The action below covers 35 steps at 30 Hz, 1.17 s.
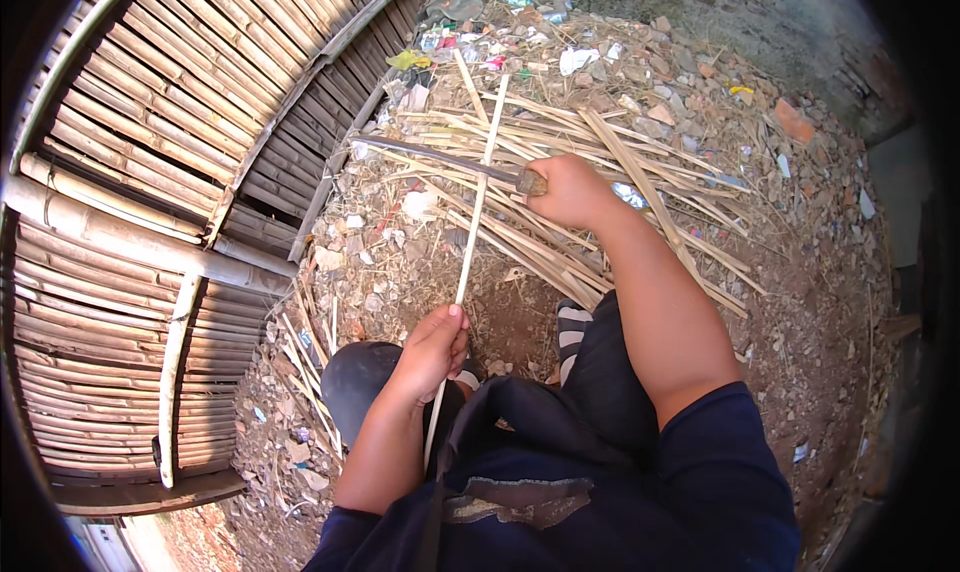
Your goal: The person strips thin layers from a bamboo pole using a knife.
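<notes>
One strip: a single long pale bamboo strip (478, 187) runs from the lap up across the pile, crossed by the blade.
Knife: one long dark-bladed knife (430, 157) lies crosswise over the strip, blade pointing left.
Left hand (432, 352): clenched around the strip's lower part, thumb up, forearm rising from the lower edge.
Right hand (570, 192): fist closed on the knife handle, arm stretched forward.
Pile: many split bamboo strips (620, 202) lie on rubble-strewn ground (800, 272).
Fence: one slatted bamboo fence (150, 172) at left.
</notes>
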### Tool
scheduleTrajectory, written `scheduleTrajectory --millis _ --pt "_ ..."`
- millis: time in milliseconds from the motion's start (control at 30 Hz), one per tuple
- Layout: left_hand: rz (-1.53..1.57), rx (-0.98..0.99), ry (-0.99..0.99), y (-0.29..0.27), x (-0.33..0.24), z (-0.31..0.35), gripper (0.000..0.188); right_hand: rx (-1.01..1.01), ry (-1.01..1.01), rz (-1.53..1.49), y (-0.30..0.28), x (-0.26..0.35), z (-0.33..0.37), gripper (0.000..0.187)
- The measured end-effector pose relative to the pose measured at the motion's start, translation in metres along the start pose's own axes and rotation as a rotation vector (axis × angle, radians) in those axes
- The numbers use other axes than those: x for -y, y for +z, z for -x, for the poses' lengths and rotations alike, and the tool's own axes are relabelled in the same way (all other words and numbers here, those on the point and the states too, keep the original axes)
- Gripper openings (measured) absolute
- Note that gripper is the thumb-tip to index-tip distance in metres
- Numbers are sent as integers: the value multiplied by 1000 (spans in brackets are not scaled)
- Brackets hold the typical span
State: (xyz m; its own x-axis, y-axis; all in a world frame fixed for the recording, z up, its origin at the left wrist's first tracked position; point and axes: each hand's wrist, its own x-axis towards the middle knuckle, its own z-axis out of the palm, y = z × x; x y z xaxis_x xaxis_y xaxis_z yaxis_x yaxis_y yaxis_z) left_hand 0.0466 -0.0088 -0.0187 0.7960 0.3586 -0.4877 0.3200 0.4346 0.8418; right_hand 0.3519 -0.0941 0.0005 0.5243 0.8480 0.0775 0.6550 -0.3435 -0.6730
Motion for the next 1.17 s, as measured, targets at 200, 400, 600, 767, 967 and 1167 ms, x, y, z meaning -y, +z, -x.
scheduleTrajectory --millis 200,400,600,767,967,1167 --pt "-11 -63 -7 6 5 -1 32 224 -158 261 13 39 14 23" --pt "-149 -117 140 -1 30 -10 32 164 69 25 10 15 -4 38" --pt "-698 -305 375 5 23 1 38 328 -28 241 17 32 3 24" --pt "-799 -335 345 7 18 2 38 66 94 104 4 11 -7 21" --pt "-814 -327 333 15 15 6 30 341 -25 381 8 29 5 26" --pt "-812 -344 355 14 12 2 29 284 -5 415 5 59 11 40"
